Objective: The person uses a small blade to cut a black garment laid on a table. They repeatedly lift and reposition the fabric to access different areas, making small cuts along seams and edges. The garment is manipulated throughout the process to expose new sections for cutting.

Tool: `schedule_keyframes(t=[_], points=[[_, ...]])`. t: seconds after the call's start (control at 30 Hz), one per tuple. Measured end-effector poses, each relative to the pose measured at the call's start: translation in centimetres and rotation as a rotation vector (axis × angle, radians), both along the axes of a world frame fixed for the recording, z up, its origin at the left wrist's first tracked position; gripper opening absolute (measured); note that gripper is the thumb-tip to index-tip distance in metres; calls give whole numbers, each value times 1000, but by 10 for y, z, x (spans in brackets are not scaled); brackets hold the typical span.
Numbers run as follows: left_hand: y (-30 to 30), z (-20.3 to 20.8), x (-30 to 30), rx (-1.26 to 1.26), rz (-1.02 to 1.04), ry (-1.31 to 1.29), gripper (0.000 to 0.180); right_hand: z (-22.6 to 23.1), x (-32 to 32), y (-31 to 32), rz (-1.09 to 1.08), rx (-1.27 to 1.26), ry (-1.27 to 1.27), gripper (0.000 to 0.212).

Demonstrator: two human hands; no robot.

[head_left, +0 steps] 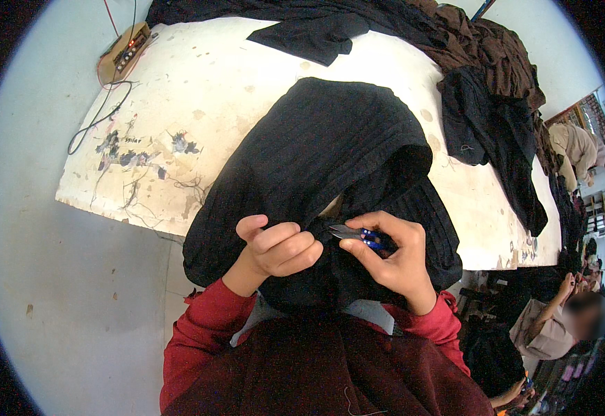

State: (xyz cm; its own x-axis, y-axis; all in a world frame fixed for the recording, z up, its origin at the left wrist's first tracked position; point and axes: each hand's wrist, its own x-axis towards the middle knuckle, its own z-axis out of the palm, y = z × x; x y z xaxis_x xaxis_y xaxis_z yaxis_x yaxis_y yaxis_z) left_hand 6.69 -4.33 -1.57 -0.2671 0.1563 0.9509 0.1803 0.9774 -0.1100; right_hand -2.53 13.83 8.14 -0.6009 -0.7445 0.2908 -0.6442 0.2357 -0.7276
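Observation:
A black ribbed garment (316, 132) drapes over the near edge of the table and down toward my lap. My right hand (399, 256) grips small thread snips (365, 236) with blue handles between thumb and fingers. Their dark blades point left, at a bunched bit of the cloth. Just left of the blades, my left hand (278, 249) is closed, its fingers curled against the garment and its thumb raised apart. Whatever those fingers pinch is hidden. A pale patch shows in a gap in the cloth above the blades.
The white, stained table (226, 62) carries thread scraps (132, 156) at left. A tan box with a cable (123, 55) sits at its far left corner. Black garments (489, 118) and brown cloth (503, 55) lie along the far and right edges. Other people (548, 326) are at right.

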Motion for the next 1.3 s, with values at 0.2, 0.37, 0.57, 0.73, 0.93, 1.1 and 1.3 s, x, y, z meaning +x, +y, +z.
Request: schedule_keyframes(t=[0.2, 0.37, 0.57, 0.73, 0.93, 1.1, 1.3], points=[[0, 0, 0, 0, -7, -10, 16, -6, -3, 3, -12, 9, -17, 17], [1, -1, 2, 12, -17, -18, 15, -6, -4, 5, -62, -24, -23, 17], [0, -1, 1, 14, -27, -16, 13, -7, -13, 3, -25, -180, -335, 31], [0, 0, 0, -8, -22, -8, 13, -19, -18, -14, 118, -115, -373, 15], [0, -2, 1, 5, -31, -19, 13, -16, -22, 7, -78, -218, -305, 9], [0, -2, 3, 11, -37, -19, 13, -3, -5, 23, -113, -25, -390, 32], [1, -1, 1, -1, -29, -22, 13, -12, -4, 16, -120, 32, -517, 21]])
